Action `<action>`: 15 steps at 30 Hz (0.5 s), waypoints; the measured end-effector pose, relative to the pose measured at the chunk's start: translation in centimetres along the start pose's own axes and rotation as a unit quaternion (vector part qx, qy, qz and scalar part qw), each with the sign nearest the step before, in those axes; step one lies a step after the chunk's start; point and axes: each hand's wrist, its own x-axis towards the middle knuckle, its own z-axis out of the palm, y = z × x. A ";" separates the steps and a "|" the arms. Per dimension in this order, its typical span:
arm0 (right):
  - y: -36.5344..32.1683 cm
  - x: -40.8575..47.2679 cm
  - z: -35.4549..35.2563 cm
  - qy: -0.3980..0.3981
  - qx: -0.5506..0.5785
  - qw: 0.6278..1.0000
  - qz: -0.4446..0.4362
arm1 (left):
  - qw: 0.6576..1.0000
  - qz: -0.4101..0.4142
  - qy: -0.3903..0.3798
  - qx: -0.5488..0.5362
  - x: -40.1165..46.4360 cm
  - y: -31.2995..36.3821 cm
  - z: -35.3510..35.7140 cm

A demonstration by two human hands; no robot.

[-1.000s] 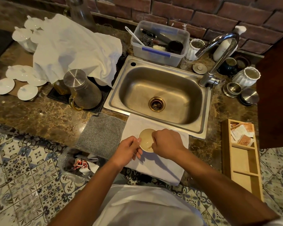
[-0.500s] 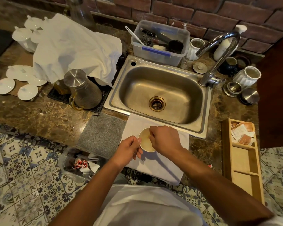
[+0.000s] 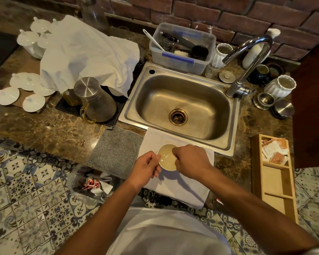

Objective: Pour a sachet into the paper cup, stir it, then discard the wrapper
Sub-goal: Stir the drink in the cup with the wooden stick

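A white paper cup (image 3: 166,157) with pale liquid stands on a white cloth (image 3: 180,183) at the counter's front edge, just before the sink. My left hand (image 3: 145,167) grips the cup's left side. My right hand (image 3: 190,160) hovers over the cup's right rim with its fingers pinched together; whatever they hold is hidden by the hand. Several sachets (image 3: 274,150) lie in the far compartment of a wooden tray (image 3: 273,183) to the right.
A steel sink (image 3: 182,105) with a tap (image 3: 247,57) lies behind the cup. A grey mat (image 3: 116,150) is left of the cloth. A clear bag of wrappers (image 3: 92,184) hangs below the counter. A metal jug (image 3: 95,100), white lids and a draped cloth occupy the left.
My right hand has shifted slightly up and left over the cup, covering more of its rim. The left hand stays on the cup.
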 end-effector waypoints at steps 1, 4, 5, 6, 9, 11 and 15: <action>-0.1 0.1 0.0 0.004 -0.002 1.000 -0.001 | 1.000 0.002 -0.002 0.000 0.0 0.0 0.0; -0.4 0.4 0.1 0.030 -0.016 0.999 -0.001 | 1.000 0.005 -0.003 0.005 -0.1 0.1 -0.1; -0.4 0.4 0.2 0.041 -0.018 0.999 0.000 | 1.000 0.006 -0.003 0.006 -0.1 0.1 -0.2; -0.4 0.5 0.3 0.051 -0.016 0.999 0.001 | 1.000 0.006 -0.003 0.005 -0.1 0.1 -0.2; -0.3 0.6 0.8 0.077 -0.005 0.997 -0.001 | 1.000 0.008 -0.003 0.006 -0.1 0.0 -0.1; -0.4 0.5 1.1 0.080 0.012 0.997 -0.010 | 1.000 0.007 -0.005 0.005 -0.1 0.0 -0.1; -0.2 0.5 1.2 0.054 0.031 0.997 -0.034 | 1.000 0.001 -0.007 0.006 0.2 -0.3 -0.2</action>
